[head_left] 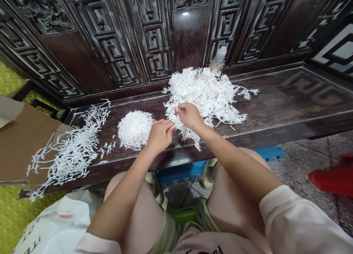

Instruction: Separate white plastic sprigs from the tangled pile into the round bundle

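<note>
Your R hand (189, 115) is at the front edge of the big pile (202, 90), thumb + index pinched tog. on a thin white sprig (177, 109). Your L hand (160, 135) is just L of it, approx. level w/ the pile's front edge, fingers curled in & thumb close against them; can't tell if that grip has anything in it. The big pile sits abt. mid table (275, 96), loose & tangled, w/ a few strands sticking out R. The small pile (135, 131), rounder & more compact, is on the table just L of your L hand. Farther L, at the table's end, is a heap of bare stems (78, 147), some overlapping the cardboard (33, 140) in view. A few loose bits (107, 148) lie betw. stems & small pile. Bottle (220, 57) w/ white cap stands upright behind the big pile, base hidden. White bag (68, 213) is below the table, lower L.
</note>
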A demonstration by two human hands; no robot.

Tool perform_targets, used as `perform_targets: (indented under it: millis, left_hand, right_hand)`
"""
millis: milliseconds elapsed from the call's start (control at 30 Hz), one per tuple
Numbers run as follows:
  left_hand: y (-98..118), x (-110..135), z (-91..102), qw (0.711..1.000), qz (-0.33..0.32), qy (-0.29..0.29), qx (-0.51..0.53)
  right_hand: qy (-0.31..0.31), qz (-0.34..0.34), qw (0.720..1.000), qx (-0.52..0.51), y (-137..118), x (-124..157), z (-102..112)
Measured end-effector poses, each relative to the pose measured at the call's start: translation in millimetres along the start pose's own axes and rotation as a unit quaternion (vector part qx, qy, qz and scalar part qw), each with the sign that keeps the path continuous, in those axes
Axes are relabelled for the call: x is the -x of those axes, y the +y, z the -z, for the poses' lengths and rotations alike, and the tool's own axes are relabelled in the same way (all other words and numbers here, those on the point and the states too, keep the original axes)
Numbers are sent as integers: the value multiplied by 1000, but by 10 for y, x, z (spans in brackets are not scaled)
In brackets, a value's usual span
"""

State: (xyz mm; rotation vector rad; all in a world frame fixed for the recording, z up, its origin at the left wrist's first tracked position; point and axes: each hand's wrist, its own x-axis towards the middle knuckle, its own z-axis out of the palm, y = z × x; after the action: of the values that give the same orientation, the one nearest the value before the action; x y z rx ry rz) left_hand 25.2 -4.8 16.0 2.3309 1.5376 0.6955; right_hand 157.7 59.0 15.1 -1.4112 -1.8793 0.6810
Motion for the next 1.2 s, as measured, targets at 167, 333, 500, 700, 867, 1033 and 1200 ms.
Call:
perform_targets:
  millis: [167,333,500,700,867,1033,1200]
  left_hand:
    - [281,145,40,995,-52,-61,52]
    - [-9,108,123,998,54,-42,4]
    - [-798,-22,179,945,283,-54,-157]
    - [-1178,14,150,867,458,-99,-169]
    - [-1042,-20,137,885,440,-59,-141]
    - [-585,-26,102,956,280,-72,54]
    - [-154,43,54,933,151,-175,275]
  right_hand:
    - [107,-77,990,46,297,-234,166]
    - [-6,-141,989,-38,422,-311,320]
    - [-142,-138,977,-82,187,-135,192]
    - [-198,-97,971,-94,109,-41,17]
    - [-212,-92,969,-86,80,7,0]
    - [-156,-100,976,-114,65,15,30]
    - [-84,-92,983,-133,71,-19,17]
